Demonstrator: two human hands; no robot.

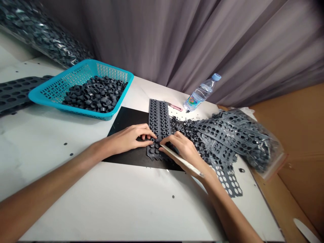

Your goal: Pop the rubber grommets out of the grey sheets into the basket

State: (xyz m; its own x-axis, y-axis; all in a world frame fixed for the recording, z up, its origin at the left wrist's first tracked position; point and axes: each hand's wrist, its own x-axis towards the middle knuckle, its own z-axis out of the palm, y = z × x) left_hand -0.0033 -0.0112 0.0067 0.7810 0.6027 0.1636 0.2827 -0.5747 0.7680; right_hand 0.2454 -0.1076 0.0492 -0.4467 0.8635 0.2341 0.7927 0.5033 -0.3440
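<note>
A dark grey rubber sheet [158,118] studded with rings lies on a black mat [128,119] in the middle of the white table. My left hand [131,137] rests on the sheet's near left edge, fingers curled and pressing down on it. My right hand [183,148] is closed on a thin pale stick tool [182,161], whose tip touches the rings at the sheet's near end. Both hands meet at that near end.
A turquoise basket [63,88] of loose black rings stands at the left. Punched-out grey sheets [227,138] pile up on the right, partly in a clear bag. A water bottle [201,92] and a pink knife [176,107] lie behind. Another holed sheet [15,92] lies far left.
</note>
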